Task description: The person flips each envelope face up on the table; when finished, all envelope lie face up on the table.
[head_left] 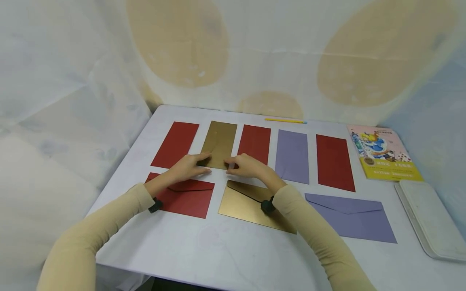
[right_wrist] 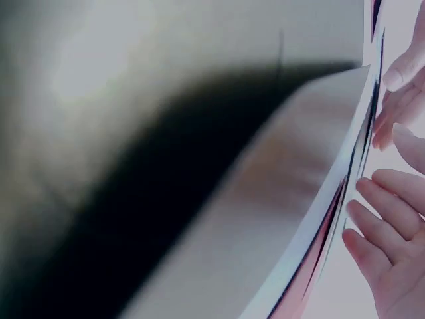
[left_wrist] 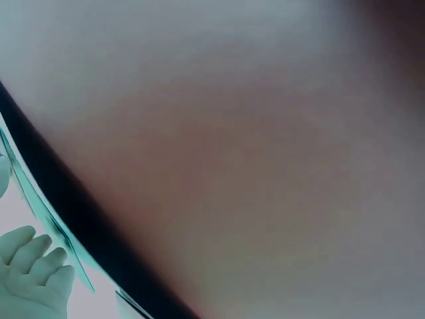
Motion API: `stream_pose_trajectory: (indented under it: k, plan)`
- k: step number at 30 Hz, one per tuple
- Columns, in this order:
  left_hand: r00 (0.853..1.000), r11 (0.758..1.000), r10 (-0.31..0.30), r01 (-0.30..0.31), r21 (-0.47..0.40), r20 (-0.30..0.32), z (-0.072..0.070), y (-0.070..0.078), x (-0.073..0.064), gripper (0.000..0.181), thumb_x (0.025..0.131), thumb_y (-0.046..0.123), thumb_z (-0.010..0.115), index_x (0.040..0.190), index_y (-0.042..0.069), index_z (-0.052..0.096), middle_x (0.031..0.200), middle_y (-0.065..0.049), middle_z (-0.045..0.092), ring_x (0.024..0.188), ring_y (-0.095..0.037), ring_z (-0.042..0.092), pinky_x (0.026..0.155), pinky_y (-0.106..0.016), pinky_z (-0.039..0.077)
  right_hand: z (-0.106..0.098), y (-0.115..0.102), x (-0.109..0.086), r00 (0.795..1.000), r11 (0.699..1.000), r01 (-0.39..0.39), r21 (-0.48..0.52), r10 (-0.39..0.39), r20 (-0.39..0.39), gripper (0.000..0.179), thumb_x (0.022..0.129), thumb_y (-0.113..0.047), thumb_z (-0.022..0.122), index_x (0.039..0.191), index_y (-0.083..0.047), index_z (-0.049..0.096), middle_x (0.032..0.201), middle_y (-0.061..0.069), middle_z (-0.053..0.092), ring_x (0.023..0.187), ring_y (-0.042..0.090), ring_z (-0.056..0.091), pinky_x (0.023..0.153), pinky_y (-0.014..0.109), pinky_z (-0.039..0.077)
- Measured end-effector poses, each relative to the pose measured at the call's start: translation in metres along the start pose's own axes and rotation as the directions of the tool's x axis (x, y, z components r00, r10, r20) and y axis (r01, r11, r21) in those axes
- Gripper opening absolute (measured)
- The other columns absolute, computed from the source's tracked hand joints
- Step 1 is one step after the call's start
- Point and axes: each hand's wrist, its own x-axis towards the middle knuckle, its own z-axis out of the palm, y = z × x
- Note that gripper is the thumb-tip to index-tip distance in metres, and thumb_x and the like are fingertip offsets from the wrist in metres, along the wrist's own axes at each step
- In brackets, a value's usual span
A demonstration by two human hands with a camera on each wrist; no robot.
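In the head view a gold card (head_left: 220, 141) lies flat in the back row, its short near edge toward me. My left hand (head_left: 185, 167) is at its near left corner, thumb overlapping the card and fingers apart from the thumb. At the near right corner is my right hand (head_left: 247, 165), thumb and fingers gently bent, with a gap between them. Both wrist views show loosely bent fingers, much blocked by a blurred surface. Below the hands lie a red envelope (head_left: 193, 204) and a gold envelope (head_left: 240, 204), flaps upward, partly covered by my forearms.
Red cards (head_left: 178, 141) and a purple card (head_left: 292, 155) fill out the back row. A purple envelope (head_left: 356, 222) lies front right. Beyond are a yellow pencil (head_left: 284, 120), a colorful book (head_left: 382, 149) and a white case (head_left: 433, 218) along the right side.
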Motion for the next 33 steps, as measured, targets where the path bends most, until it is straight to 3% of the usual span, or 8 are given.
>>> stream_pose_trajectory:
  k: [3,6,15,20,24,28,31,33]
  plan:
    - [0.999,0.999,0.033,-0.032,0.012,-0.031,-0.003,-0.003,-0.006,0.067,0.087,0.032,0.073,0.141,0.002,0.048,0.139,-0.014,0.051,0.125,-0.025,0.051,0.097,-0.041,0.045,-0.001,-0.001,-0.003,0.999,1.0,-0.001,0.0,0.001,-0.036,0.047,0.093,-0.019,0.067,0.133,0.002,0.055,0.121,0.013,0.064,0.087,0.018,0.06,0.078,0.026,0.049]
    - [0.998,0.999,0.039,-0.039,0.004,-0.057,-0.006,-0.005,-0.014,0.067,0.087,0.032,0.073,0.141,0.002,0.048,0.14,-0.015,0.05,0.126,-0.027,0.05,0.099,-0.044,0.043,-0.002,-0.003,-0.005,0.998,1.0,-0.008,0.02,0.009,-0.065,0.051,0.092,-0.019,0.067,0.137,0.001,0.052,0.136,0.015,0.054,0.107,0.023,0.061,0.09,0.032,0.048]
    - [0.99,0.995,-0.073,0.08,0.055,-0.121,-0.023,-0.01,-0.041,0.069,0.085,0.033,0.075,0.142,0.004,0.048,0.142,-0.015,0.049,0.123,-0.032,0.052,0.097,-0.046,0.044,0.003,-0.022,0.007,0.993,0.998,-0.037,0.057,0.044,-0.112,0.056,0.094,-0.025,0.065,0.138,0.004,0.048,0.138,0.018,0.052,0.127,0.029,0.049,0.103,0.039,0.039]
    - [0.981,0.989,-0.117,0.129,0.074,-0.154,-0.039,-0.019,-0.058,0.072,0.085,0.03,0.076,0.142,-0.002,0.045,0.141,-0.024,0.045,0.128,-0.037,0.046,0.099,-0.051,0.041,0.009,-0.037,0.026,0.992,0.997,-0.015,0.072,0.024,-0.125,0.052,0.094,-0.023,0.064,0.136,0.005,0.05,0.13,0.018,0.058,0.119,0.027,0.056,0.098,0.037,0.044]
    - [0.974,0.981,-0.175,0.185,0.062,-0.142,-0.051,-0.029,-0.067,0.076,0.085,0.032,0.075,0.143,-0.003,0.041,0.142,-0.025,0.044,0.127,-0.039,0.046,0.098,-0.053,0.041,0.015,-0.049,0.045,0.992,0.998,-0.002,0.061,0.009,-0.122,0.055,0.095,-0.023,0.063,0.14,0.004,0.046,0.116,0.016,0.066,0.096,0.022,0.066,0.082,0.031,0.05]
    - [0.962,0.966,-0.243,0.252,0.064,-0.124,-0.058,-0.043,-0.071,0.081,0.086,0.038,0.073,0.145,-0.005,0.037,0.144,-0.025,0.042,0.129,-0.041,0.043,0.099,-0.054,0.039,0.021,-0.06,0.065,0.996,0.999,-0.003,0.04,0.006,-0.09,0.052,0.096,-0.024,0.063,0.137,0.004,0.049,0.105,0.014,0.069,0.074,0.013,0.061,0.069,0.023,0.046]
    - [0.955,0.956,-0.277,0.285,0.072,-0.107,-0.061,-0.053,-0.072,0.086,0.086,0.043,0.072,0.145,-0.007,0.034,0.145,-0.027,0.039,0.131,-0.042,0.04,0.101,-0.055,0.037,0.025,-0.066,0.079,0.998,0.999,-0.021,0.041,0.023,-0.054,0.053,0.096,-0.025,0.062,0.138,0.004,0.048,0.119,0.016,0.065,0.077,0.01,0.059,0.074,0.022,0.047]
    - [0.951,0.95,-0.293,0.301,0.082,-0.098,-0.063,-0.06,-0.072,0.089,0.086,0.046,0.07,0.146,-0.008,0.032,0.146,-0.028,0.037,0.131,-0.043,0.039,0.101,-0.055,0.037,0.027,-0.069,0.089,0.999,0.998,-0.037,0.052,0.038,-0.026,0.054,0.097,-0.026,0.06,0.14,0.004,0.046,0.131,0.016,0.058,0.092,0.012,0.062,0.084,0.025,0.047]
